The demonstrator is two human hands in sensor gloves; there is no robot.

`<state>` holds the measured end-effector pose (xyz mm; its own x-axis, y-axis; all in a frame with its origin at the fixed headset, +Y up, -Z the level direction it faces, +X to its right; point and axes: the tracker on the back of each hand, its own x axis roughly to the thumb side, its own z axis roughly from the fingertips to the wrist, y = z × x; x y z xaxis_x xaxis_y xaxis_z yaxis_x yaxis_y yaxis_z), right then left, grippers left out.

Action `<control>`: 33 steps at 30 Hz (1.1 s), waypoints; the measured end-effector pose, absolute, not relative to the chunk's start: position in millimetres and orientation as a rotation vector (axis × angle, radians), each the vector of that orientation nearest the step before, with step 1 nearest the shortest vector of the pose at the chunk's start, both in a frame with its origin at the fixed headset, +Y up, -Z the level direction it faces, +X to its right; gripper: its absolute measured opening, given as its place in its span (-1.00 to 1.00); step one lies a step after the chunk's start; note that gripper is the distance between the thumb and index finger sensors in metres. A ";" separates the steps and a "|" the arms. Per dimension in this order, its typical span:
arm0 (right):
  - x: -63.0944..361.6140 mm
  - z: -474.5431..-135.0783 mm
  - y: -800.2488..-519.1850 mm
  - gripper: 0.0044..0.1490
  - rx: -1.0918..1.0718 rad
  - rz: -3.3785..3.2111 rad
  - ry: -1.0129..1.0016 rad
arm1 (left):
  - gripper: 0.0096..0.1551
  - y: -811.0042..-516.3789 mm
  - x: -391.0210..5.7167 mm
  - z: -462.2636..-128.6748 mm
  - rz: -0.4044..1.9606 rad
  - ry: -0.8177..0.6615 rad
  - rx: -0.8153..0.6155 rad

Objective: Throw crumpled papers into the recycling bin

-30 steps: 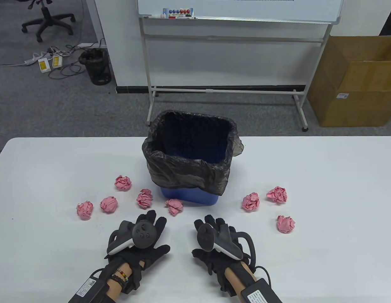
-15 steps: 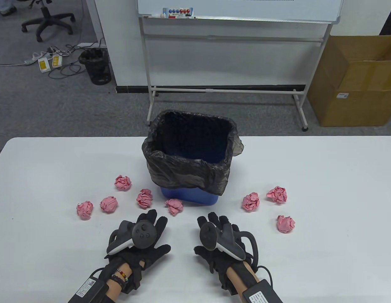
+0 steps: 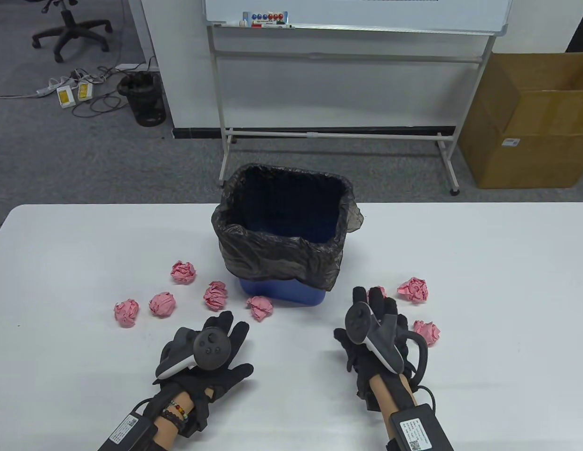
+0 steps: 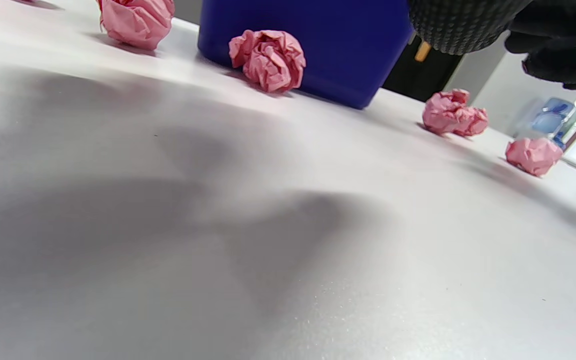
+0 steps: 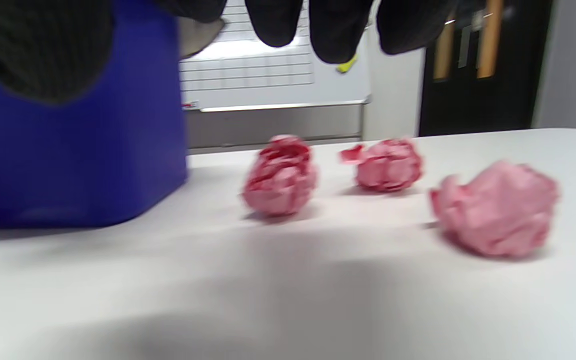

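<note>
A blue recycling bin (image 3: 283,290) lined with a black bag stands mid-table. Several crumpled pink paper balls lie around it: a group to its left, such as one ball (image 3: 260,307) by its front corner, and three to its right. My left hand (image 3: 224,325) rests flat on the table, open and empty, just short of the left group. My right hand (image 3: 371,297) is open and hovers over the right ball nearest the bin (image 5: 279,176), which it mostly hides in the table view. Its fingertips (image 5: 337,30) hang apart above the paper, holding nothing.
Two more pink balls (image 3: 413,289) (image 3: 426,332) lie right of my right hand. Beyond the table's far edge stand a whiteboard frame (image 3: 334,134), a cardboard box (image 3: 531,127) and a black floor bin (image 3: 143,98).
My right hand has moved right and forward, from in front of the bin to over the nearest right-hand paper ball. My left hand has barely moved.
</note>
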<state>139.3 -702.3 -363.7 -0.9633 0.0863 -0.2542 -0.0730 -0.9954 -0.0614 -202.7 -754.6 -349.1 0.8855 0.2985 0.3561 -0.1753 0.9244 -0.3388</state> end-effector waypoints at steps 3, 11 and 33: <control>166.5 -375.8 -703.3 0.27 -0.565 3.085 -0.038 | 0.06 -754.3 -203.9 -349.9 0.252 -0.408 -0.311; 217.1 -393.7 -716.9 0.32 -0.851 3.032 0.086 | 0.06 -752.3 -204.1 -350.7 0.254 -0.406 -0.321; 235.6 -405.1 -738.1 -0.22 -0.939 3.018 0.130 | 0.04 -750.1 -203.7 -350.5 0.245 -0.413 -0.331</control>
